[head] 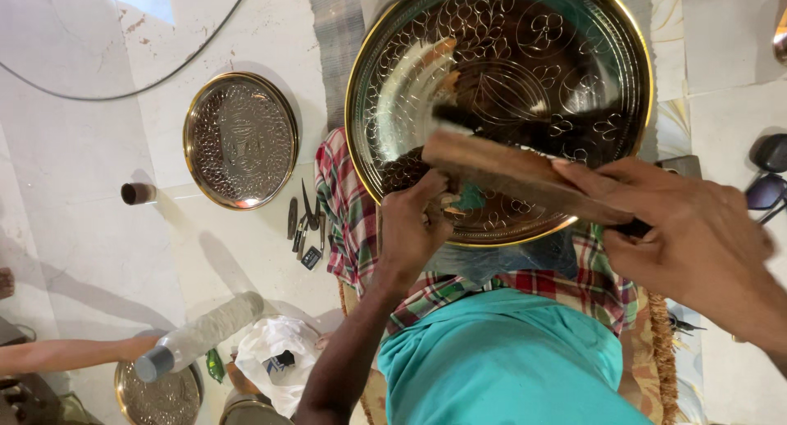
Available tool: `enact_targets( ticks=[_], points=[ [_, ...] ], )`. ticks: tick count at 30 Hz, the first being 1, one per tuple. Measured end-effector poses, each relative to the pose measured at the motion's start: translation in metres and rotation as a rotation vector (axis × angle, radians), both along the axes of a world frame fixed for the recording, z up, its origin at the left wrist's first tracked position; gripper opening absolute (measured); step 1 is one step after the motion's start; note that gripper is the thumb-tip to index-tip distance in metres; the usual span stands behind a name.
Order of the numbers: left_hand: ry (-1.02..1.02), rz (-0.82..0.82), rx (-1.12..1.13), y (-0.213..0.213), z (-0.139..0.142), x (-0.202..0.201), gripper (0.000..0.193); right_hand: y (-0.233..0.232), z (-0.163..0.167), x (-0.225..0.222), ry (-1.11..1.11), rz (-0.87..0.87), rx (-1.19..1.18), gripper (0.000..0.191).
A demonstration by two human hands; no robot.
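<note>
1. The large engraved brass plate (525,56) is filling the upper centre of the frame, its lower rim lying over a checked cloth (348,204) on the person's lap.
2. The right hand (689,236), at the right of the frame, is clamping its grip around one end of a wooden block (508,175), thumb on top and fingers curled beneath; the block is slanting across the lower part of the plate.
3. The left hand (414,228), at lower centre, is closing its grip, fingers bunched together, at the plate's lower rim just beside the block's other end; what it is pinching cannot be told.
4. A smaller embossed plate (240,140) is lying on the floor (74,171) at the upper left.
5. Small metal tools (305,224) are lying on the floor between the smaller plate and the cloth.
6. A clear plastic bottle (199,335) is lying at the lower left.
</note>
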State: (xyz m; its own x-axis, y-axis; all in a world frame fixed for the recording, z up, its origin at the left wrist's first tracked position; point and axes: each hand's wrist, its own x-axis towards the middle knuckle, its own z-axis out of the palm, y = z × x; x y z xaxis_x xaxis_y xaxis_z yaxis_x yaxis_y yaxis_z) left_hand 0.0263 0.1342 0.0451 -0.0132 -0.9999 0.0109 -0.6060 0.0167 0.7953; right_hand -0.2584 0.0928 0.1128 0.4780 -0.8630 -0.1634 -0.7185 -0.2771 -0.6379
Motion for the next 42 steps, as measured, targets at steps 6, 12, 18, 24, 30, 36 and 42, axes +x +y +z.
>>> enact_targets(
  ticks=[6, 12, 18, 24, 30, 36, 42],
  points=[
    [-0.019, -0.101, -0.055, -0.011, 0.000, 0.004, 0.042, 0.023, -0.009, -0.005, -0.117, -0.134, 0.122, 0.083],
    [0.012, -0.357, -0.110, -0.027, -0.007, 0.013, 0.056, 0.063, -0.038, 0.000, -0.278, -0.350, -0.153, 0.072],
    [-0.159, -0.658, -0.021, -0.048, -0.018, 0.016, 0.062, 0.140, -0.089, 0.007, -0.445, -0.660, -0.178, 0.066],
    [-0.053, -0.885, -0.092, -0.070, -0.017, 0.016, 0.066, 0.183, -0.118, 0.015, -0.179, -0.796, -0.193, 0.060],
    [0.091, -0.735, -0.117, -0.069, -0.004, 0.009, 0.043, 0.198, -0.121, 0.013, -0.349, -0.784, 0.037, 0.078],
    [0.234, -0.185, -0.152, -0.018, 0.005, 0.006, 0.031, 0.182, -0.119, 0.014, -0.419, -0.824, 0.080, 0.077],
    [0.169, -0.159, -0.153, -0.016, -0.003, 0.010, 0.050, 0.131, -0.094, 0.014, -0.475, -0.632, 0.017, 0.074]
  ],
)
